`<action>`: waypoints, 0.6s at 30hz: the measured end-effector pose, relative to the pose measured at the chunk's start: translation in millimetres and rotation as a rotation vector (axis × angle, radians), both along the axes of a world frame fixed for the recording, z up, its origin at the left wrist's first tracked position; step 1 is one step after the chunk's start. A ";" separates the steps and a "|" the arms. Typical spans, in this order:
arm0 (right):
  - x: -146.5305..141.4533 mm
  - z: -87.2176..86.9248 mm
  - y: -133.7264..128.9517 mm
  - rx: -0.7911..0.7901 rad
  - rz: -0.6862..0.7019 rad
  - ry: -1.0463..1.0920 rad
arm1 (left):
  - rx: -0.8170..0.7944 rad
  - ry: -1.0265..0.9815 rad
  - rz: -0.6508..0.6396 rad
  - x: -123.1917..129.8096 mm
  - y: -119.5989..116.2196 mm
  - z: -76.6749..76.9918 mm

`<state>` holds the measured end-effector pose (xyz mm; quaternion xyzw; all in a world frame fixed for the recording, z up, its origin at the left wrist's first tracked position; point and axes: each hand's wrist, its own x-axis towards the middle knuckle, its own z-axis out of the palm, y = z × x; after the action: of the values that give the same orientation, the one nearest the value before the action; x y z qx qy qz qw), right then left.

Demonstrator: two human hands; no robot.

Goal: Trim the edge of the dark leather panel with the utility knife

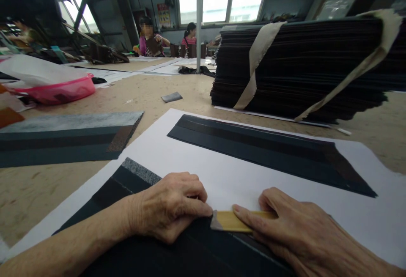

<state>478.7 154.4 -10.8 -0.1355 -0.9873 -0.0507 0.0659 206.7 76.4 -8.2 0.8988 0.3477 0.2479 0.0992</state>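
A dark fabric piece with a grey speckled strip at its upper left lies over white paper at the front. My left hand rests on its edge, fingers curled and pinched together at the fabric; what lies between the fingertips is hidden. My right hand is closed round a flat yellow tool, whose greyish end touches the fabric edge just right of my left fingertips. Behind my hands, a second dark strip with a brown end lies flat on the paper.
A tall stack of dark pieces tied with pale bands stands at the back right. At the left are another layered strip and a pink basin. A small grey scrap lies mid-table. Several people sit farther back.
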 end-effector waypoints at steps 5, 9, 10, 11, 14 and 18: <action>3.4 -5.2 6.1 -0.032 0.038 0.005 | -0.148 -0.092 0.090 -30.2 -4.8 6.8; 5.7 -11.5 10.7 -0.039 0.041 0.012 | -0.117 -0.130 0.144 -40.7 -6.5 1.6; 5.6 -12.0 11.3 -0.035 0.042 0.014 | -0.095 -0.136 0.149 -40.8 -6.2 -0.2; 5.0 -12.0 11.7 -0.029 0.043 0.012 | -0.071 -0.141 0.152 -40.6 -5.9 -1.8; 0.6 -10.2 11.0 -0.014 0.039 -0.015 | -0.016 -0.138 0.160 -39.3 -5.1 -5.0; -10.8 -8.4 7.6 0.023 0.058 -0.020 | 0.020 -0.125 0.133 -39.3 -4.8 -6.2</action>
<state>467.9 162.0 -19.2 -0.1056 -0.9907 -0.0616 0.0593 167.4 71.6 -14.4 0.8575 0.3971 0.3131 0.0951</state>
